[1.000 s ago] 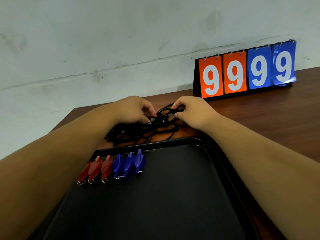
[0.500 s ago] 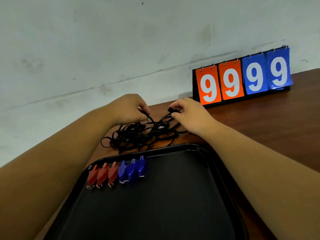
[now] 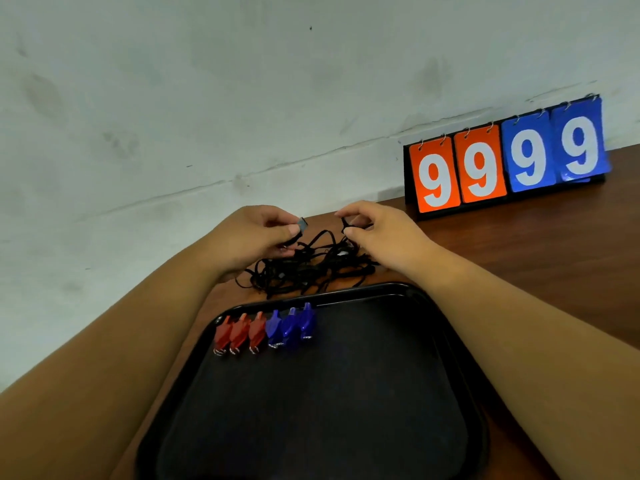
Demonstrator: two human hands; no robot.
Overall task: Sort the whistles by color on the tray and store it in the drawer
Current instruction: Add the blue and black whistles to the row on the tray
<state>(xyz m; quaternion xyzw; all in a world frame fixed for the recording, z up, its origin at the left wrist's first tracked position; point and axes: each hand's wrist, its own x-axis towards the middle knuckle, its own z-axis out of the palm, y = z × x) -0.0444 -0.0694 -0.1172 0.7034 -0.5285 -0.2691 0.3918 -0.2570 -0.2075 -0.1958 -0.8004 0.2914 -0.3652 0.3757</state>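
A black tray lies on the wooden table in front of me. In its far left corner stand three red whistles in a row, with three blue whistles right beside them. Behind the tray's far rim sits a tangle of black lanyard cords. My left hand pinches a cord end with a small grey clip. My right hand pinches another black cord end a little to the right. Both hands hover just above the tangle.
A flip scoreboard showing 9 9 9 9 on orange and blue cards stands at the back right against the white wall. The brown table runs to the right; its left edge falls away near my left forearm.
Both hands have lifted off the tangle and pulled slightly apart, each drawing up a cord end. The camera view has tilted, so the tray and whistles sit lower.
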